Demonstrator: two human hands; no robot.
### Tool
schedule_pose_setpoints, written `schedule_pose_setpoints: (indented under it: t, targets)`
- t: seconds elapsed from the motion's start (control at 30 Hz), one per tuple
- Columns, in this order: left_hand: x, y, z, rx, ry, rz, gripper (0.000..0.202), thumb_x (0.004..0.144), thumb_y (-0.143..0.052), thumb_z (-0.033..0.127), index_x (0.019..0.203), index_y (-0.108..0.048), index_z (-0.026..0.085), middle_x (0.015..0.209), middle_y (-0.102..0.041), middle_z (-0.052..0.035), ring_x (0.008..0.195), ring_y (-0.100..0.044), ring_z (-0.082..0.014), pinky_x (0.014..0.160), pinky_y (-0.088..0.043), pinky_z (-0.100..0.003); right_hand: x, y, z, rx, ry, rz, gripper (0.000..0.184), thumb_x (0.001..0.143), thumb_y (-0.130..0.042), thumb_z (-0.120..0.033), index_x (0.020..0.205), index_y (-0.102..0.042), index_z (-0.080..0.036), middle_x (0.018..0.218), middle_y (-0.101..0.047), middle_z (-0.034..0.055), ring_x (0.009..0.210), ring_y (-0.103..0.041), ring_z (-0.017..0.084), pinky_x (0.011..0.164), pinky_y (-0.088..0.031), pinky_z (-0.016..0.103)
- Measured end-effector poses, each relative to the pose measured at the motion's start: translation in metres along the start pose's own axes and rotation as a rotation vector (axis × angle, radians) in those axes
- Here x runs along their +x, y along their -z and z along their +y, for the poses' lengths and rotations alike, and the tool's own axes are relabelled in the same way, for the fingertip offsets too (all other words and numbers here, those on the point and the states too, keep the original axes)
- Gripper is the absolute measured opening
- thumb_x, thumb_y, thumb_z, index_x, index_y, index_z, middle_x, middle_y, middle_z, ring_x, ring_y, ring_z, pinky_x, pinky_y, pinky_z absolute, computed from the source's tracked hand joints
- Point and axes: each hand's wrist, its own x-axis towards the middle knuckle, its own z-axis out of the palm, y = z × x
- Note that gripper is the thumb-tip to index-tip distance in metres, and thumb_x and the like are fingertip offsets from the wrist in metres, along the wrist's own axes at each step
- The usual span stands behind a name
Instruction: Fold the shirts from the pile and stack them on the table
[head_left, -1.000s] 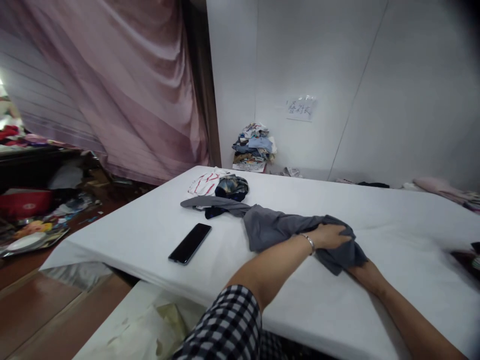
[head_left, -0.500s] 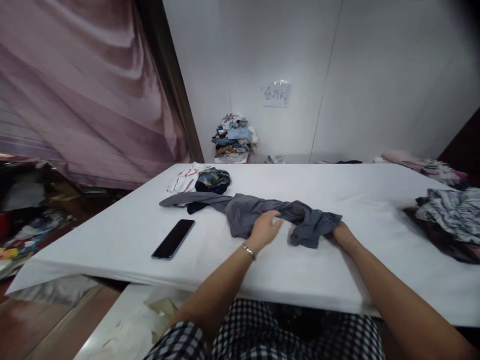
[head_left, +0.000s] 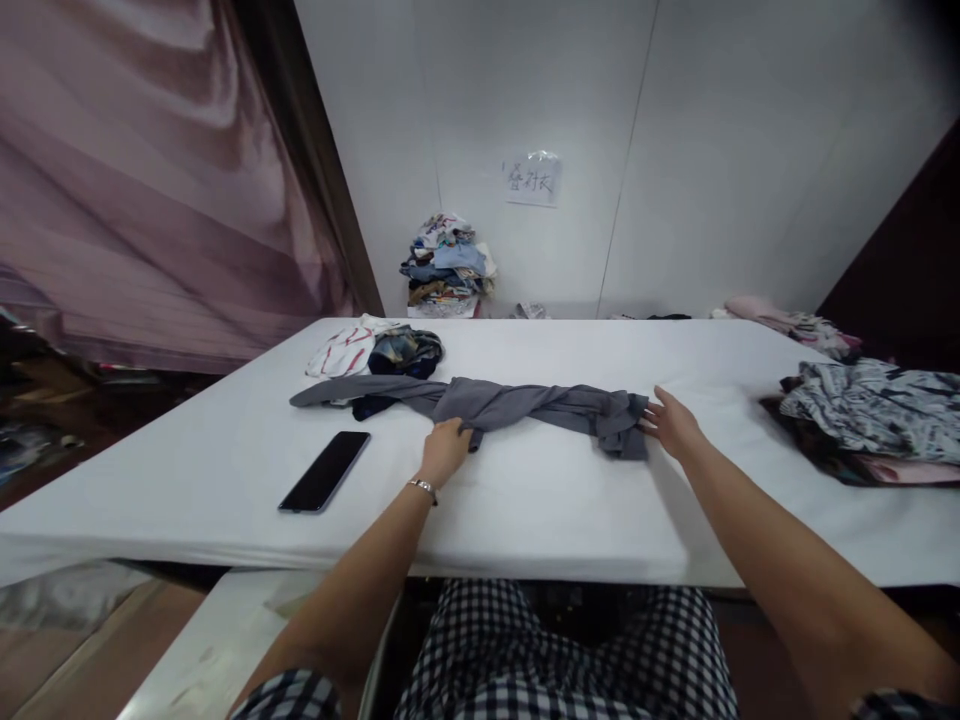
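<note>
A grey garment (head_left: 517, 405) lies bunched and stretched sideways across the white table (head_left: 540, 500). My left hand (head_left: 444, 450), with a bracelet at the wrist, is closed on the garment's near edge toward its left part. My right hand (head_left: 671, 422) rests at the garment's right end with fingers spread, touching the cloth. A black phone (head_left: 324, 472) lies flat to the left of my left hand.
A white-and-red cloth (head_left: 343, 350) and a dark patterned cloth (head_left: 406, 350) sit at the table's far left. A stack of patterned clothes (head_left: 870, 408) lies at the right edge. A clothes pile (head_left: 446, 265) stands by the wall; a pink curtain (head_left: 150, 180) hangs left.
The garment has been drawn out from a heap into a long strip. My left hand slid left along it and closed on it; my right hand came out from under the cloth to its right end.
</note>
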Motion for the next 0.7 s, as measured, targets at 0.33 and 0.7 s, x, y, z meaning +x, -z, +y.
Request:
schedule_pose_setpoints:
  t: [0.33,0.7]
  targets:
    - [-0.033,0.005,0.055,-0.941,-0.013,0.042,0.029,0.077,-0.057,0.046,0.074,-0.059,0.018,0.066,-0.056,0.0028,0.065,-0.052,-0.0127,0.062,-0.041,-0.023,-0.109,-0.089,0.002,-0.42,0.673,-0.469,0.069,0.082,-0.059,-0.035,0.147,-0.036,-0.029,0.151,-0.04,0.0051,0.135,-0.042,0.028,0.103,-0.044,0.047]
    - [-0.057,0.011,0.055,-0.975,-0.185,0.061,0.039,0.084,-0.057,0.042,0.115,-0.061,0.019,0.112,-0.068,-0.0095,0.1,-0.064,-0.0203,0.09,-0.049,-0.036,-0.105,-0.143,-0.024,0.223,0.131,-0.354,0.043,0.077,-0.06,-0.059,0.084,-0.069,-0.018,0.099,-0.073,0.0095,0.089,-0.067,0.023,0.064,-0.054,0.031]
